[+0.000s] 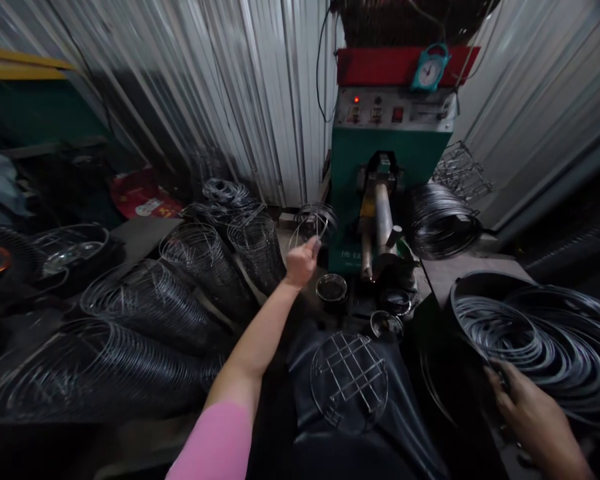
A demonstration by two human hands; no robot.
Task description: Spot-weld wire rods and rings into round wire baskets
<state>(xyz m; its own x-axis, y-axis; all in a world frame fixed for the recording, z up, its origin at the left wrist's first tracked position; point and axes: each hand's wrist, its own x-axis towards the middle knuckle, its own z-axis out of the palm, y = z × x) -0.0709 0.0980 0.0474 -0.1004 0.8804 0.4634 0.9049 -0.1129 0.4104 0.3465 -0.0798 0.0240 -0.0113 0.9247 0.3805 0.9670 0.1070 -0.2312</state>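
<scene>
My left hand [301,262] reaches forward, fingers pinched on a wire ring [314,225] held up in front of the green machine [387,153]. My right hand [527,407] rests low at the right, fingers curled on a wire ring at the edge of a heap of dark wire rings [535,333]. A round wire grid [349,380] lies on the black apron over my lap, between the two hands.
Long stacks of wire baskets [145,300] fill the left. A coil of wire rings [443,220] hangs right of the machine's horizontal shaft [383,213]. Small round dishes [331,288] sit below the machine. Corrugated metal walls stand behind.
</scene>
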